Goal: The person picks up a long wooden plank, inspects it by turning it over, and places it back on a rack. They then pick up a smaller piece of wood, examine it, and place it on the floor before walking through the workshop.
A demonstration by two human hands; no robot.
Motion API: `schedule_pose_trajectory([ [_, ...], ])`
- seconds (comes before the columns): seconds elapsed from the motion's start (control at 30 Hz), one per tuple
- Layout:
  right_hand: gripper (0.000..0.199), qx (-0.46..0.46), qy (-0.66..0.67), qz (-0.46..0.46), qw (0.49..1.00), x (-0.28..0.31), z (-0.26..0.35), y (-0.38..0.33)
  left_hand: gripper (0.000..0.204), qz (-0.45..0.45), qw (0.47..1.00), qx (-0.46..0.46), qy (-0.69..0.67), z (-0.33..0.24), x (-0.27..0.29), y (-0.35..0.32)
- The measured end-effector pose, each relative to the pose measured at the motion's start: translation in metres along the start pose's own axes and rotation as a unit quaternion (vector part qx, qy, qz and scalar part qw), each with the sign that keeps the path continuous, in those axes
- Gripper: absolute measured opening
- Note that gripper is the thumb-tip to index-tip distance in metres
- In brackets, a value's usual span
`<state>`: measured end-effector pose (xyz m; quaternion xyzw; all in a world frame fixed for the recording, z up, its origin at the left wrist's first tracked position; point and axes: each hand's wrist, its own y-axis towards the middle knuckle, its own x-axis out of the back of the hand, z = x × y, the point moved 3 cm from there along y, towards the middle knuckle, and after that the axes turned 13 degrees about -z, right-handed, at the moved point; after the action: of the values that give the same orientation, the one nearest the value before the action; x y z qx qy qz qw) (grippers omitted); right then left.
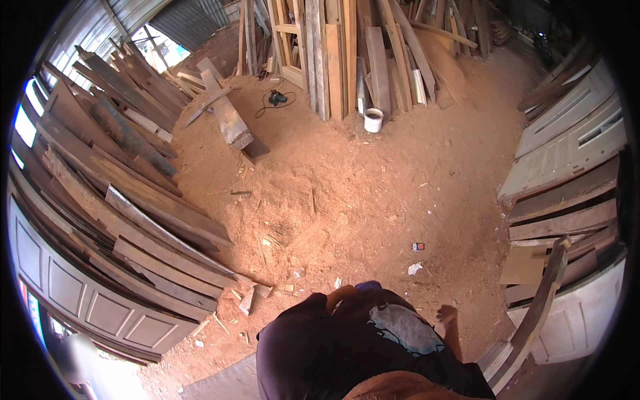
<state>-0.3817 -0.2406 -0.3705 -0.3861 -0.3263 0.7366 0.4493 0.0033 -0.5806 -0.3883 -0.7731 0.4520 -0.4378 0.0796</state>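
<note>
My right hand [447, 313] hangs beside my dark shirt at the lower right, over the sawdust-covered ground. It looks open, its small fingers a little bent and nothing visible in them. A bit of bare skin, likely my left hand or forearm [341, 296], shows at the front edge of the shirt; its fingers are hidden. On the ground ahead of my right hand lie a crumpled white scrap [415, 269] and a small red and dark packet [418, 247]. Neither is touched.
Long boards [133, 193] and a panelled door [87, 287] lean along the left. Upright timbers [333, 60] stand ahead, near a white bucket [373, 121], a corded power tool [277, 99] and a low plank bench [227, 123]. Pale doors [567, 153] and a slanting beam [540, 307] line the right.
</note>
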Motion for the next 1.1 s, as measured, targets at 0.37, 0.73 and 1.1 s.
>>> schedule_pose_trajectory([
  [0.37,0.014,0.212,-0.311,-0.1,0.921,-0.178,0.191,-0.014,0.057,-0.004,0.989,0.127,-0.078,-0.095,0.05,0.073],
  [0.73,0.017,0.089,-0.494,-0.02,0.865,-0.253,0.205,0.146,0.043,-0.059,0.997,0.036,-0.029,-0.096,0.171,0.234],
  [1.1,0.023,0.48,-0.663,0.306,0.486,-0.39,0.235,0.215,0.035,-0.236,0.945,0.078,-0.213,-0.026,0.269,0.246],
])
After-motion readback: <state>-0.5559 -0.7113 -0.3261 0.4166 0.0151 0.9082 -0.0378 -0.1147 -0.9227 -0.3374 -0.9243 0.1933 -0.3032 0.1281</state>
